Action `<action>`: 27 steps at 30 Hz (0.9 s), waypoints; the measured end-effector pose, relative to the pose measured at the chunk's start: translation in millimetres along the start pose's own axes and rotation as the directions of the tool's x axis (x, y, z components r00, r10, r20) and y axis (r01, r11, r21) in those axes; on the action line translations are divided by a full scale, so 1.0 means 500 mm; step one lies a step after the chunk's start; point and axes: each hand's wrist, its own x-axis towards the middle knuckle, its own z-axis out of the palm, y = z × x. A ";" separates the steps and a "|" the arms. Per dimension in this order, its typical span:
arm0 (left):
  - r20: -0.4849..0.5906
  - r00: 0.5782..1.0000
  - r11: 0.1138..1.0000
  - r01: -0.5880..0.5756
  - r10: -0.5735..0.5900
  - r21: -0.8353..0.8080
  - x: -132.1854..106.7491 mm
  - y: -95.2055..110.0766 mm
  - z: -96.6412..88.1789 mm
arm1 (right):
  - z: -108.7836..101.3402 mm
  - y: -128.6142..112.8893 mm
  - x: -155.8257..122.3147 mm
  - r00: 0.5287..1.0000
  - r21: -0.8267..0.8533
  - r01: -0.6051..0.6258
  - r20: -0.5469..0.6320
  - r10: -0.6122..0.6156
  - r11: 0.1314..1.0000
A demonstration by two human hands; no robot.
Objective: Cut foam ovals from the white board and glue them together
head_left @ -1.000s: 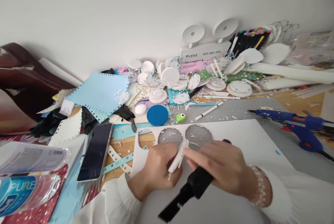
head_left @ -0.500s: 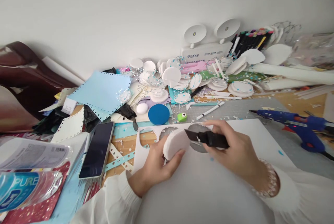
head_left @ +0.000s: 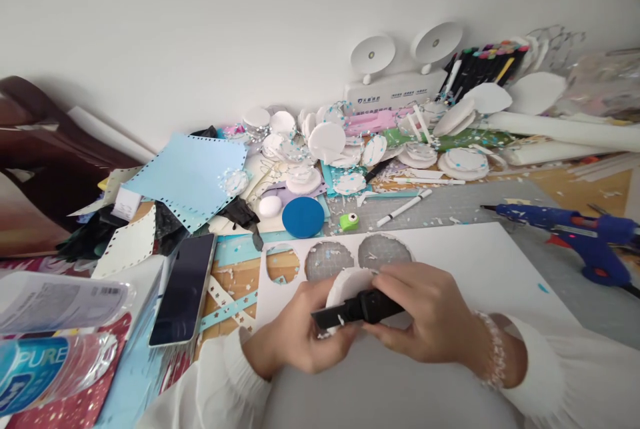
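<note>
A round white foam disc (head_left: pixel 349 284) is pinched between the thumb and fingers of my left hand (head_left: pixel 310 332). My right hand (head_left: pixel 425 312) grips a black utility knife (head_left: pixel 370 306), its dark blade lying across the disc's near face and pointing left. White crumbs cling to the blade. Part of the disc is hidden behind the knife and fingers. Under both hands lies a white foam sheet (head_left: pixel 465 256) with round holes cut along its far left edge.
A blue glue gun (head_left: pixel 575 232) lies at the right on the grey cutting mat (head_left: pixel 450 206). Left are a phone (head_left: pixel 183 290) and a plastic packet (head_left: pixel 55 362). A blue disc (head_left: pixel 303 217), a green punch (head_left: pixel 349 220) and several white discs (head_left: pixel 326 141) stand behind the sheet.
My right hand has brought the knife left and down, from beside the disc's upper edge to across its face. The disc has tilted and shifted slightly right in my left hand.
</note>
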 end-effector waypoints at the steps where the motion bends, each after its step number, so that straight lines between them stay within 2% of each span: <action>1: -0.005 1.000 1.000 0.014 -0.014 -0.003 0.000 0.000 0.001 | 0.000 -0.001 0.000 1.000 0.001 0.004 -0.006 -0.004 1.000; 7: -0.067 0.996 0.998 0.056 -0.054 0.037 -0.006 -0.011 0.006 | -0.007 -0.005 0.007 0.991 -0.044 0.037 -0.126 -0.043 0.998; 9: -0.023 0.996 0.996 0.084 -0.084 0.016 -0.006 -0.016 0.004 | -0.008 -0.006 0.007 0.988 -0.056 0.057 -0.138 -0.065 0.997; 12: 0.014 0.999 0.999 0.036 -0.036 0.010 -0.002 -0.021 0.002 | -0.008 -0.008 0.007 0.987 -0.062 0.072 -0.140 -0.080 0.995; 15: -0.052 0.998 0.994 -0.019 0.025 0.111 0.000 -0.023 0.005 | -0.006 -0.009 0.007 0.988 -0.073 0.038 -0.143 -0.049 0.997; 19: -0.141 0.990 0.985 -0.001 0.025 0.172 -0.005 -0.022 0.013 | -0.003 -0.008 0.007 0.989 -0.102 -0.023 -0.148 0.007 0.995; 27: -0.202 0.978 0.971 -0.009 0.059 0.238 -0.010 -0.018 0.018 | 0.003 -0.008 0.002 0.996 -0.088 -0.054 -0.077 0.048 0.995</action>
